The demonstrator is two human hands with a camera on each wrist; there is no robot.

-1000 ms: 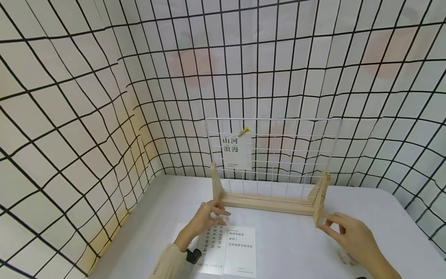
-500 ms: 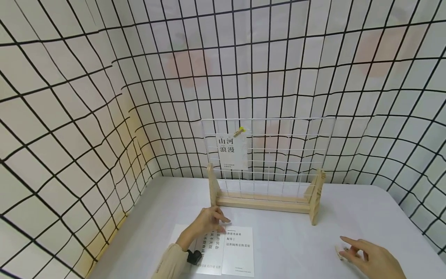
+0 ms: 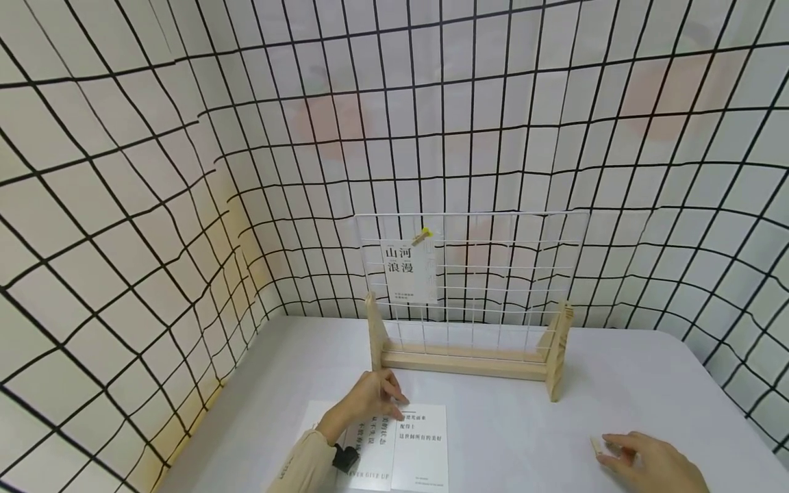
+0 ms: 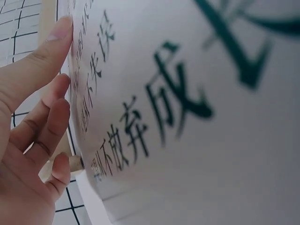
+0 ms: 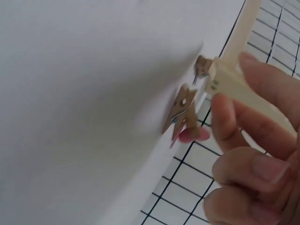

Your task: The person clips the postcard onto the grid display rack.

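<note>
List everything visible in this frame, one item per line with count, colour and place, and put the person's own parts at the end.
wire grid panel: 1, white, upright in the wooden stand at the back of the table
wooden stand: 1, pale wood, mid-table
clipped card: 1, white with black print, hung on the panel's upper left
peg with yellow trim: 1, wood, holding that card
printed cards: 2, white with black text, flat at the table's near edge
clothespins: at least 2, wood, one with pink trim, on the table by the right hand
table: 1, white
backdrop: white with black grid lines
left hand: fingertips resting on the left card
right hand: grip around a pale clothespin
</note>
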